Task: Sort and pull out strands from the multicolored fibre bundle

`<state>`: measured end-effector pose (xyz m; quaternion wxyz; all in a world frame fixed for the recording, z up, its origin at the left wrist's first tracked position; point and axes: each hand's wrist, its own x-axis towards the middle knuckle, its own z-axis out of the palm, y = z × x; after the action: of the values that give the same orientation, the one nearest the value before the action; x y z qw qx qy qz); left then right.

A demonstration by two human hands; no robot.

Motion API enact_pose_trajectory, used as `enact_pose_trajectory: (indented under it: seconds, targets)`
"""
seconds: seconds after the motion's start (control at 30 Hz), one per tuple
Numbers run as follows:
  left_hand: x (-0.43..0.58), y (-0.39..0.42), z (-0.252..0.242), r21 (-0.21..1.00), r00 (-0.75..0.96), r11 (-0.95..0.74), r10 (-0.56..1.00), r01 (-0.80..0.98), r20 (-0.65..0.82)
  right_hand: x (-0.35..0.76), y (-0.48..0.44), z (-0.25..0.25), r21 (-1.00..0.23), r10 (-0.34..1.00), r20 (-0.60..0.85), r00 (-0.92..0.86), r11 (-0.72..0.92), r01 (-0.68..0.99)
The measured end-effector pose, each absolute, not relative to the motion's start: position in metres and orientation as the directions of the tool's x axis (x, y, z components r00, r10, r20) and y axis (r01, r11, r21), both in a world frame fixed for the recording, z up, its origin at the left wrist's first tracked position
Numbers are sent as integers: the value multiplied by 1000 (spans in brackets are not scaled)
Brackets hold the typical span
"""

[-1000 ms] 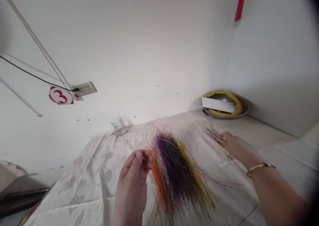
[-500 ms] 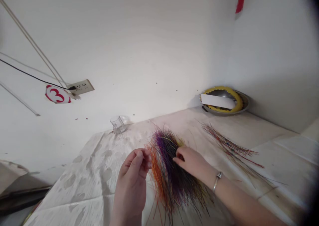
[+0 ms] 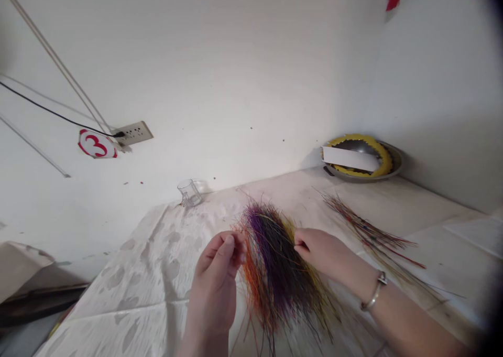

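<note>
A thick bundle of thin, stiff-looking coloured strands (image 3: 279, 268) lies on the cloth-covered table, orange on the left, purple and dark in the middle, yellow on the right. At its left edge, by the orange strands, my left hand (image 3: 220, 268) is closed in a pinch. Over the yellow side, my right hand (image 3: 322, 249) is also pinched, with a metal bracelet (image 3: 375, 291) on the wrist. Whatever is between the fingertips of either hand is too fine to make out. A smaller, looser bunch of strands (image 3: 367, 231) lies farther right.
A clear glass mug (image 3: 189, 193) stands near the wall at the back left. In the back right corner sits a metal bowl (image 3: 395, 163) holding a yellow jagged-edged ring (image 3: 387, 158) and a white strip (image 3: 349, 159). A power socket (image 3: 135, 133) is on the wall.
My right hand has shifted right, away from the left hand, toward the bundle's yellow edge. My left hand stays pinched by the orange strands. The whole view has shifted slightly.
</note>
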<state>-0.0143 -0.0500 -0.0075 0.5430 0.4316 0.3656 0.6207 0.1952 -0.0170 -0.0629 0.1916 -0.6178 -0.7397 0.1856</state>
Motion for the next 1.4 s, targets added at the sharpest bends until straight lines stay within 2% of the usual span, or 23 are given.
enact_pose_trajectory:
  seconds: [0.13,0.17,0.23,0.33,0.43,0.57,0.7,1.13,1.3,1.4]
  targets:
    - [-11,-52,-12,981,33,-182,982,-62,184,201,-34,-32,-607,978,100,-185,207,767]
    - [-10,-53,-13,983,63,-185,981,24,183,200,-38,-25,-661,973,109,-203,224,717]
    - [-4,-55,-14,977,120,-174,980,119,160,197,-46,-14,-827,962,110,-252,229,513]
    - [8,-59,-15,982,185,-164,972,98,144,188,-55,-10,-955,928,82,-362,178,239]
    - [15,-62,-16,978,194,-201,963,50,188,180,-57,-15,-982,897,51,-439,125,143]
    - [11,-60,-16,978,127,-208,970,-1,206,174,-58,-17,-976,873,65,-483,157,151]
    - [-2,-53,-15,969,12,-195,980,-149,199,173,-61,-12,-969,855,29,-518,151,194]
    - [-53,-35,4,848,-320,-334,924,-411,209,186,-62,-11,-959,790,-11,-613,165,231]
    - [-65,-28,9,802,-451,-394,875,-449,177,200,-56,-13,-970,859,26,-512,146,196]
    - [-53,-33,2,870,-368,-330,910,-367,190,198,-54,-15,-988,904,18,-427,81,131]
